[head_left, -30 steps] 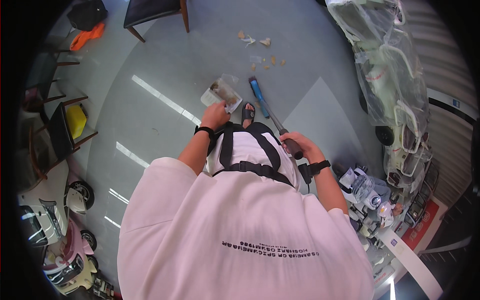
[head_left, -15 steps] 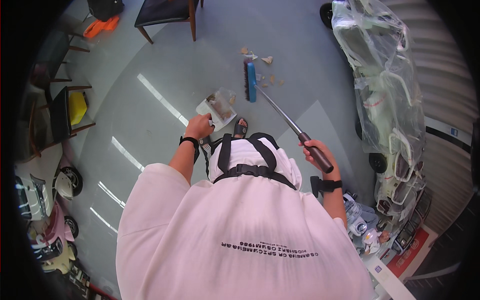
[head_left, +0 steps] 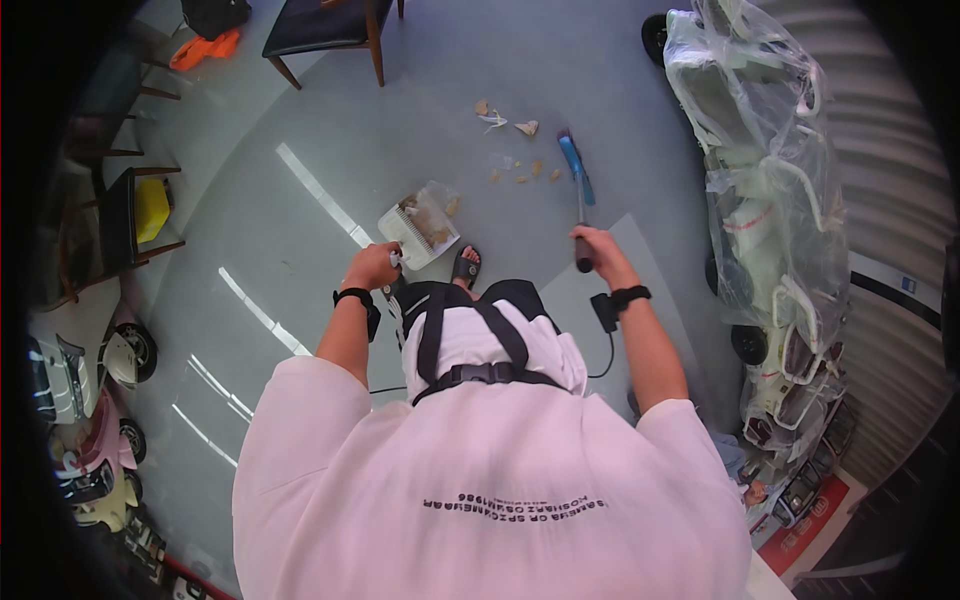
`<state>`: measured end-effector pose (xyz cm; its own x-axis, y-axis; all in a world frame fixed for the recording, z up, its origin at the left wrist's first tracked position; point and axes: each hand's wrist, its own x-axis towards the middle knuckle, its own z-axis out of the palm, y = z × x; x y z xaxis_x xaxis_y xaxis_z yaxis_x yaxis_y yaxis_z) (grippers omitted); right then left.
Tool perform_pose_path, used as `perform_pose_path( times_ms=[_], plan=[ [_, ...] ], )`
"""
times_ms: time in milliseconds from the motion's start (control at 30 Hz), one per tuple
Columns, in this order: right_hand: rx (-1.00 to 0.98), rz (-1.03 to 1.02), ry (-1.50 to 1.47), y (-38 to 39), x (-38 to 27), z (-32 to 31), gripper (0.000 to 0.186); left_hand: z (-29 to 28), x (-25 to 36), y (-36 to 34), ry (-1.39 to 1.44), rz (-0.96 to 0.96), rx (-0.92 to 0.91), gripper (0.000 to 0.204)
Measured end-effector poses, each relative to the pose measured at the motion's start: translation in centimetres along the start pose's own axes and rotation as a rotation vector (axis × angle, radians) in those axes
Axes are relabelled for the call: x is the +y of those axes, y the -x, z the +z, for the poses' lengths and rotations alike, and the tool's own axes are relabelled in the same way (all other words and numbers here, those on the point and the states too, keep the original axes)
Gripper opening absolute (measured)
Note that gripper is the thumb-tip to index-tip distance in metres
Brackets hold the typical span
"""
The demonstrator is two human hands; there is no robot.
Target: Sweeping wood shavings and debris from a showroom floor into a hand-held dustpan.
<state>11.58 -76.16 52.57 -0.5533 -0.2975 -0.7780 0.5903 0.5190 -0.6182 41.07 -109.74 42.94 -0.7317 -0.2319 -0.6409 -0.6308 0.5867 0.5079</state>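
My left hand point(head_left: 374, 265) is closed on the handle of a white dustpan point(head_left: 402, 225), which rests on the floor in front of my feet. Crumpled plastic and brownish scraps point(head_left: 432, 214) lie in the pan. In my right hand point(head_left: 606, 253) is the dark grip of a broom, its fingers wrapped round it. The broom's blue head point(head_left: 576, 165) is to the right of several tan scraps point(head_left: 537, 168) on the floor. Farther off lie a pale, pointed scrap point(head_left: 527, 128) and a white bit of litter point(head_left: 493, 120).
Plastic-wrapped vehicles point(head_left: 765, 190) line the right side by a corrugated wall. Dark chairs with wooden legs point(head_left: 325, 30) stand at the far left, one with a yellow object point(head_left: 152, 210). Scooters point(head_left: 105, 455) are parked at the lower left. An orange cloth point(head_left: 205, 50) lies beyond.
The broom head has swung right, from the left side of the scraps to their right, and turned. My right hand has moved forward and left; the dustpan has shifted slightly left.
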Motion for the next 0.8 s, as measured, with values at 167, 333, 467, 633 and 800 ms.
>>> perform_pose_path(
  times_ms=[167, 333, 467, 633, 800],
  plan=[
    [0.185, 0.237, 0.468, -1.6, 1.6, 3.7, 0.039, -0.6, 0.4, 0.1, -0.019, -0.024, -0.006, 0.030],
    [-0.134, 0.274, 0.932, 4.2, 1.5, 7.4, 0.035, -1.6, 1.0, 0.9, -0.050, 0.006, -0.002, 0.030],
    [-0.317, 0.370, 1.033, 8.3, 2.2, 8.7, 0.037, -1.3, 0.9, 0.6, -0.079, 0.033, -0.011, 0.031],
    [-0.288, 0.336, 0.577, 12.2, 1.5, 8.3, 0.034, -1.9, 1.5, 1.1, -0.078, 0.051, 0.006, 0.032],
    [-0.270, 0.312, 0.439, 15.1, -2.0, 6.9, 0.027, -1.3, 0.9, 1.3, -0.055, 0.061, 0.066, 0.032]
  ],
)
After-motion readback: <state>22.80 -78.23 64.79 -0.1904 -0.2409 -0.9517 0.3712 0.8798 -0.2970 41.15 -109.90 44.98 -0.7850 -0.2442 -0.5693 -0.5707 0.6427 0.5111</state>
